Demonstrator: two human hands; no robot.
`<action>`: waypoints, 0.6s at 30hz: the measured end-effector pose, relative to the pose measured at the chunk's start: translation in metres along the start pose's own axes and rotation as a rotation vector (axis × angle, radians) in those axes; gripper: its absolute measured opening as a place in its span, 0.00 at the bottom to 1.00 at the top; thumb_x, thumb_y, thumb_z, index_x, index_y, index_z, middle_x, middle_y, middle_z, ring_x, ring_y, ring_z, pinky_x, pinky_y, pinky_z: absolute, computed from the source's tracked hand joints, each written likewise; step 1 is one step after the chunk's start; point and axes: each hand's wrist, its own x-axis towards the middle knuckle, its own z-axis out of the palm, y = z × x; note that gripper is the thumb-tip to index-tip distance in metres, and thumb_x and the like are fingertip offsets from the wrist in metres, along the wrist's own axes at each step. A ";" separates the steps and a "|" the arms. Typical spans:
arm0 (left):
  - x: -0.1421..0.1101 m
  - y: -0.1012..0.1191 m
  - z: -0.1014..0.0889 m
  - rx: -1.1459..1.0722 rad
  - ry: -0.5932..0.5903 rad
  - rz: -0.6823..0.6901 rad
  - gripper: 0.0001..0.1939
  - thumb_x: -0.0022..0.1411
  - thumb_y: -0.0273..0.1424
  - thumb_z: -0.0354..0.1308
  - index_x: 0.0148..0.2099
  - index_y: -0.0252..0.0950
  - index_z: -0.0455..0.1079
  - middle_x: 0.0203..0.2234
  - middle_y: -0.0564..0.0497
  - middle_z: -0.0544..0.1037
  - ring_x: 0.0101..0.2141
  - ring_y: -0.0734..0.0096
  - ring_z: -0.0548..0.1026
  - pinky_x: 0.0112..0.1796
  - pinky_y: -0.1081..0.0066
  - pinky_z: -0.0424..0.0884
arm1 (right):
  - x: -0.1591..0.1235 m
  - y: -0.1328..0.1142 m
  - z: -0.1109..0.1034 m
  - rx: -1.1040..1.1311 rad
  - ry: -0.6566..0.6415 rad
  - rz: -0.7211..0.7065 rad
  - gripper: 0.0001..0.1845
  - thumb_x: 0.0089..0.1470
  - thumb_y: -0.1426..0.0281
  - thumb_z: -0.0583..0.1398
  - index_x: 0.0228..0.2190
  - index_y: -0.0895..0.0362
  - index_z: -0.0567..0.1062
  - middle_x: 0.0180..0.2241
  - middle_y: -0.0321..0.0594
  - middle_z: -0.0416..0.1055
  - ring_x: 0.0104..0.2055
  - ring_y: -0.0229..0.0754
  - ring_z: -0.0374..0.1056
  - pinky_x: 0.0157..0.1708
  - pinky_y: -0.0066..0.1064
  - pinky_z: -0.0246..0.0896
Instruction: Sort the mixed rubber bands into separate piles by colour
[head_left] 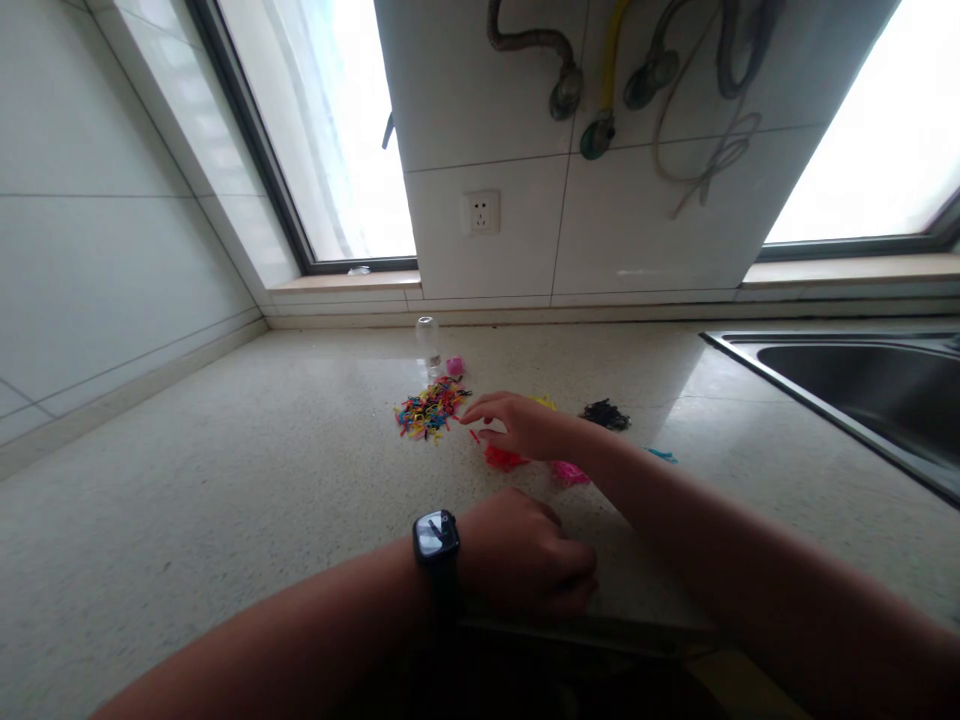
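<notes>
A: Where is the mixed pile (431, 412) of small coloured pieces?
B: On the counter (300, 480), near the centre of the frame, just below the clear bottle (427, 343)
A: And the right hand (521, 425)?
B: Just right of this pile; its grip is half open, thumb apart from fingers, and I see nothing held – one red piece (474, 436) lies near the thumb
A: The left hand (525, 555)?
B: At lower centre, fingers bent inward – if they hold something, I cannot tell
</notes>
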 end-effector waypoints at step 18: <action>-0.001 0.001 0.001 0.001 -0.035 -0.008 0.13 0.67 0.36 0.51 0.30 0.38 0.65 0.18 0.53 0.72 0.22 0.71 0.71 0.22 0.68 0.57 | -0.074 0.013 -0.070 0.079 0.504 0.302 0.09 0.52 0.63 0.66 0.31 0.56 0.82 0.25 0.38 0.75 0.27 0.37 0.64 0.29 0.31 0.60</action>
